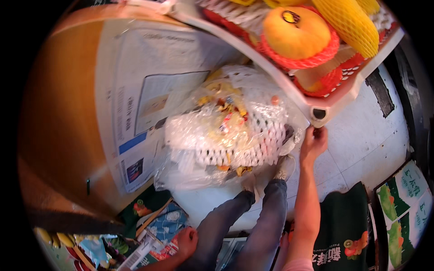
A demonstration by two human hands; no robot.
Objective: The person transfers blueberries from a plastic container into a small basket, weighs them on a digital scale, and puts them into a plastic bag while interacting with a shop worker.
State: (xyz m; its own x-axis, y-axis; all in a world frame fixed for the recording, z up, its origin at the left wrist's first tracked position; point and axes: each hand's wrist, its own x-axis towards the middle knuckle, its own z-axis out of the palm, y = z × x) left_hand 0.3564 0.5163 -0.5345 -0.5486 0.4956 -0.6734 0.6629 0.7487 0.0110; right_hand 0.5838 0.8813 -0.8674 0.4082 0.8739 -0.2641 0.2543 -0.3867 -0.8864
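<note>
My right hand (314, 143) is raised at the near corner of a pale fruit stand (280, 83), its fingers curled in a pinch. What they grip is hidden; the edge of a clear plastic bag (181, 178) comes close to them. The bag is full of white foam fruit nets (217, 156), crumpled wrapping and yellowish scraps, and sits in front of my feet. Low on the left, my left hand (186, 243) is curled beside my leg, with nothing visible in it. An orange round fruit (296, 34) in a red foam net lies on the stand.
Yellow foam nets (350, 29) lie by the fruit. At left stands a curved wooden panel (68, 104) with a printed poster (131, 108). Dark green cartons (343, 226) and white-green boxes (404, 203) are at lower right. Bananas (49, 237) show at lower left.
</note>
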